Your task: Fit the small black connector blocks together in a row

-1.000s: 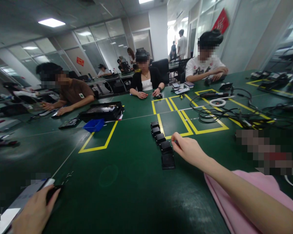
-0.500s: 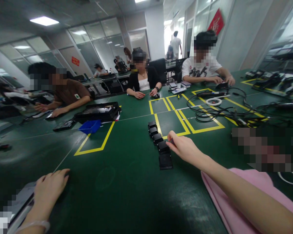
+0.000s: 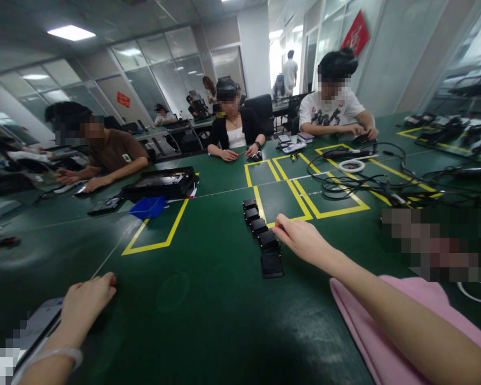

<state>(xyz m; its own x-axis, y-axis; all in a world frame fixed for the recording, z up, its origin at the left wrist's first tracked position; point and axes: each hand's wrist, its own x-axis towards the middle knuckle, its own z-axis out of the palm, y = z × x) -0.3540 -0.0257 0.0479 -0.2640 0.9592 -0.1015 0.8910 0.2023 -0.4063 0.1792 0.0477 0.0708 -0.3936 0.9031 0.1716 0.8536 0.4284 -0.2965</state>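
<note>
Black cases (image 3: 259, 226) lay in a slanting row on the green tabletop (image 3: 208, 321), presumably for easy reach. Right grip (image 3: 299, 235): fingertips drawn together just beside the row; could not tell whether pinching anything. Left grip (image 3: 87, 300) was curled, inside hidden, could not tell.

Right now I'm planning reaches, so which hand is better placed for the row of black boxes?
Probably the right hand: it is close beside the black boxes, whereas the left hand is much farther away, at the lower left.
</note>
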